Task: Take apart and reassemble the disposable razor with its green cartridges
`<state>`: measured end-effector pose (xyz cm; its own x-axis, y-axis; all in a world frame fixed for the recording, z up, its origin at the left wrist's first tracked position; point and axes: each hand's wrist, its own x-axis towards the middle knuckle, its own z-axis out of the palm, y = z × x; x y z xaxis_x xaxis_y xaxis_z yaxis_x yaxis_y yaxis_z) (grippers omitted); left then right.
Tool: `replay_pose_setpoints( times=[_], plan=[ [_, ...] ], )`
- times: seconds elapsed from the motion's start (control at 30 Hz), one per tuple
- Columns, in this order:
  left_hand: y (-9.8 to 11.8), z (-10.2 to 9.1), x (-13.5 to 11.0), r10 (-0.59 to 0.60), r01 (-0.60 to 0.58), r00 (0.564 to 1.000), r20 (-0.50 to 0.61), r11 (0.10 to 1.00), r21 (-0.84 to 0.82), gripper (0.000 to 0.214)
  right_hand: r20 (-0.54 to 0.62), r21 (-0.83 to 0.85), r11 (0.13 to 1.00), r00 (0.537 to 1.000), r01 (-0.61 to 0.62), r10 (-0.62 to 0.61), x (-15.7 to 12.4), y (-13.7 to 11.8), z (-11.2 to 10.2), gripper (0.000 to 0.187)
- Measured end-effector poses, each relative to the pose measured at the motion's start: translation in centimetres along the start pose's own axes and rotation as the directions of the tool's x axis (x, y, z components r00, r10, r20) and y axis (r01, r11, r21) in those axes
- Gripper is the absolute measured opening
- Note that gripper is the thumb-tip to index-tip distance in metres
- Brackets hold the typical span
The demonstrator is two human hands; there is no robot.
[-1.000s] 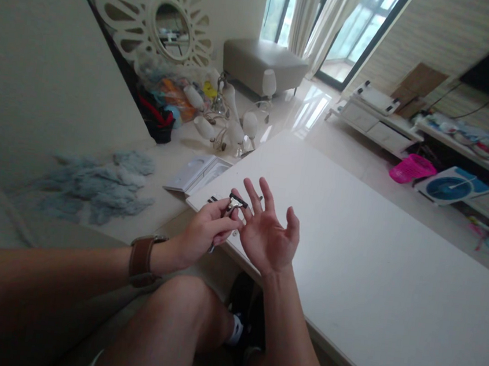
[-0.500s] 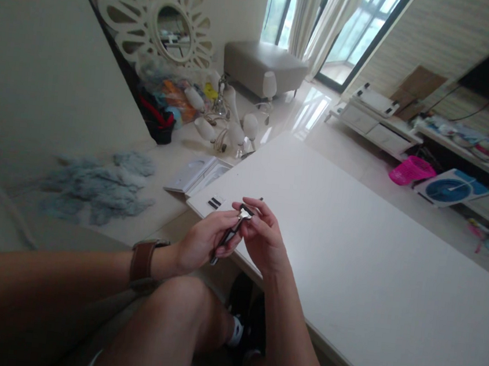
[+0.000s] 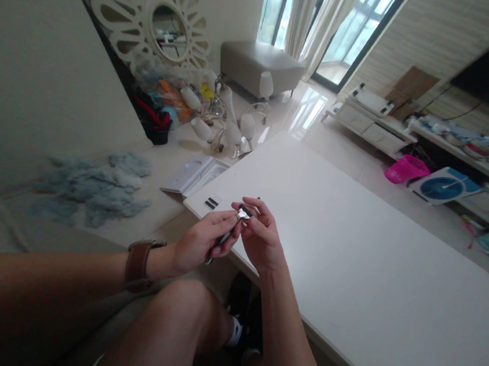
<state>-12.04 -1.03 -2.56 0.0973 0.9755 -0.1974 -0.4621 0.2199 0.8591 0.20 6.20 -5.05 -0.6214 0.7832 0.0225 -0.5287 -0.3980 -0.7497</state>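
Head view, sole camera. Both bare hands meet over the near edge of a white table (image 3: 364, 248), toward its left end. Between them: a razor (image 3: 243, 213), dark handle, bright metal neck, black head.

Left hand (image 3: 197, 242): wrapped on the handle, thumb along the upper side, handle's tail poking out below the fingers. Brown watch strap (image 3: 137, 265) on that wrist.

Right hand (image 3: 263, 234): curled inward, thumb and fingertips pinching the razor's head. How firm the pinch is, cannot tell; fingers hide part of the head.

Key relation: the razor's long axis slants, tail low and left, nearer the body, head up and right, farther out. The head lies crosswise on that line. Left hand has the handle end; right hand is nearer the head, coming at it from the right side. Palms apart, fingertips near each other around the neck.

Nearby: a small pack (image 3: 212, 203) with two dark strips lies on the table corner, beyond the left hand. Past that corner, a white box (image 3: 193, 174) with its lid raised. Person's bent knee (image 3: 183, 310) sits below the left wrist.
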Motion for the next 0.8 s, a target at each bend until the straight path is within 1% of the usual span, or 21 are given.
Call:
replay_pose_setpoints(
  times=[0.27,0.37,0.57,0.8],
  plan=[
    [0.07,0.09,0.05,-0.018,0.018,1.000,-0.006,1.000,-0.025,0.034,-0.020,-0.007,1.000,1.000,0.011,-0.011,0.04,-0.06,-0.03,0.030],
    [0.11,0.09,0.06,-0.017,0.017,1.000,0.004,0.999,-0.029,0.033,-0.039,-0.015,1.000,0.999,0.002,-0.003,0.11,-0.07,-0.10,0.032],
    [0.06,0.13,0.09,0.018,-0.017,1.000,0.009,0.999,-0.047,0.031,-0.038,-0.024,1.000,0.999,0.000,-0.001,0.18,-0.02,-0.20,0.037],
    [0.09,0.06,0.01,0.025,-0.022,0.999,0.037,0.997,-0.080,0.028,-0.033,-0.039,0.999,0.999,0.018,-0.019,0.24,0.10,-0.40,0.036]
  ],
)
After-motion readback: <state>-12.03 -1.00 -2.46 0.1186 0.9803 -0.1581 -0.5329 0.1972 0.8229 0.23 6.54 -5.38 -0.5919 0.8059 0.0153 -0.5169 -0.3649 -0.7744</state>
